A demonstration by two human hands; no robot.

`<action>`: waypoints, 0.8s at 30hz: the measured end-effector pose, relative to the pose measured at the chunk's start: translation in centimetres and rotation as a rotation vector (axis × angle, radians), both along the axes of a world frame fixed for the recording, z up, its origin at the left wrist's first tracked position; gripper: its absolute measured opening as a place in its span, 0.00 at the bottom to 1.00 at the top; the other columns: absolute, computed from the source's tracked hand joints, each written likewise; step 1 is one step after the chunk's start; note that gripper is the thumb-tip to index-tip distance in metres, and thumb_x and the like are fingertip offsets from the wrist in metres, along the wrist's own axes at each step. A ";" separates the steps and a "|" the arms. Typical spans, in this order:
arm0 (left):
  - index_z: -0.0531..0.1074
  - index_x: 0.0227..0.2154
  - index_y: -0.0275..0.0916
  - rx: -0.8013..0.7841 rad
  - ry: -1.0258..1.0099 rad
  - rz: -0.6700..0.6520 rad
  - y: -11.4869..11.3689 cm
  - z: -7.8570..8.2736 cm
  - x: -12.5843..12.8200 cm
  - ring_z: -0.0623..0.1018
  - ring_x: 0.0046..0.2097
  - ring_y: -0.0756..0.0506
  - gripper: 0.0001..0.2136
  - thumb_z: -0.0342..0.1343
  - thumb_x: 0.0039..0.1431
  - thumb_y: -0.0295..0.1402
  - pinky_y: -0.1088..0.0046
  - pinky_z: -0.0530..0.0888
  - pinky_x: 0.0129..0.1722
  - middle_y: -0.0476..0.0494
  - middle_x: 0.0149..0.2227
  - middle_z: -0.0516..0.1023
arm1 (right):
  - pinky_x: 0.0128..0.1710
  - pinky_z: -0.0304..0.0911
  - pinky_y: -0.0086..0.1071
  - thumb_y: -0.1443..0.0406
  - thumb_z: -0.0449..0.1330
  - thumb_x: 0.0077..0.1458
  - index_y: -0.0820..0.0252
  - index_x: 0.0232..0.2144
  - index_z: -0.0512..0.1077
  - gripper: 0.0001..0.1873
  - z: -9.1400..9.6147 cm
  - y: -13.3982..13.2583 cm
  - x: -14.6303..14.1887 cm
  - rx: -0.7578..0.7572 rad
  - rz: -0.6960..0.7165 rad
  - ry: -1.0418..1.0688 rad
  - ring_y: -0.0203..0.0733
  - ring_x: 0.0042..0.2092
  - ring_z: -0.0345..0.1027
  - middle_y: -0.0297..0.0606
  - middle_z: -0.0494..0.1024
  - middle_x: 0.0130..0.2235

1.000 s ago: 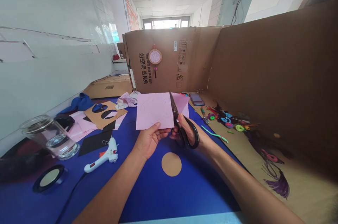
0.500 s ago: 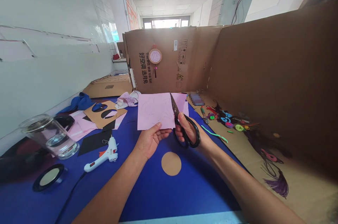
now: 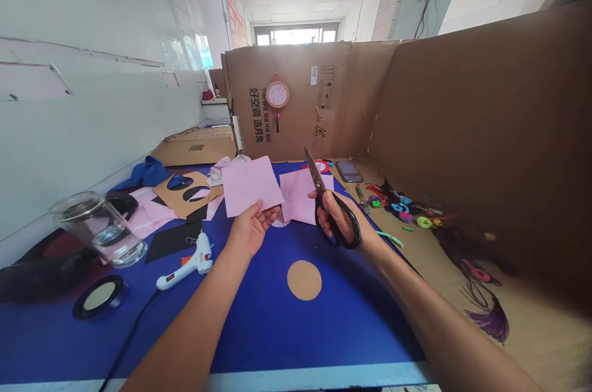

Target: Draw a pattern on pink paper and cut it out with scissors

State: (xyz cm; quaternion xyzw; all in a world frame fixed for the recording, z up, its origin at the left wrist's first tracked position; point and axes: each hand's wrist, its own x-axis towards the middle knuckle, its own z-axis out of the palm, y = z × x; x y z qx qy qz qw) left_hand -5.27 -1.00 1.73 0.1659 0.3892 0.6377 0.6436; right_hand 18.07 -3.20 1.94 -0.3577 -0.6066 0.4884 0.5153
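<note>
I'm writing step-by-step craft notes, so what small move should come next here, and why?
Probably bring the scissors to the edge of the raised pink sheet: the left hand holds that sheet, faint lines seem to mark it, and the right hand grips the scissors with their blades clear of it.

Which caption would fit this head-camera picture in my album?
Left hand holding a pink rectangular paper sheet, right hand gripping black-handled metal scissors, over a blue tabletop.

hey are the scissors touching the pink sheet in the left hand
Apart. The head view shows the scissors right of the pink sheet in the left hand, with blue table and a second pink sheet visible between.
</note>
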 end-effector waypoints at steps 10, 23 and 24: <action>0.74 0.49 0.33 -0.098 -0.026 0.058 2.1 -1.9 -1.8 0.88 0.36 0.43 0.06 0.55 0.74 0.23 0.72 0.85 0.37 0.35 0.36 0.86 | 0.46 0.70 0.42 0.52 0.59 0.68 0.57 0.69 0.70 0.32 -1.6 3.1 2.9 -0.084 -0.522 -0.928 0.58 0.49 0.80 0.51 0.85 0.49; 0.74 0.44 0.35 -0.081 -0.028 0.066 2.4 -2.5 -2.2 0.88 0.40 0.45 0.04 0.57 0.72 0.22 0.72 0.85 0.44 0.34 0.40 0.85 | 0.48 0.72 0.48 0.57 0.56 0.69 0.62 0.60 0.76 0.24 -1.9 2.6 2.9 -0.163 -0.585 -1.421 0.66 0.53 0.82 0.61 0.85 0.50; 0.74 0.45 0.35 -0.084 -0.020 0.058 2.3 -2.6 -2.1 0.88 0.40 0.44 0.04 0.58 0.71 0.22 0.72 0.85 0.43 0.35 0.40 0.85 | 0.48 0.72 0.48 0.57 0.56 0.69 0.63 0.59 0.76 0.24 -1.9 2.6 3.0 -0.162 -0.588 -1.428 0.67 0.53 0.82 0.62 0.85 0.50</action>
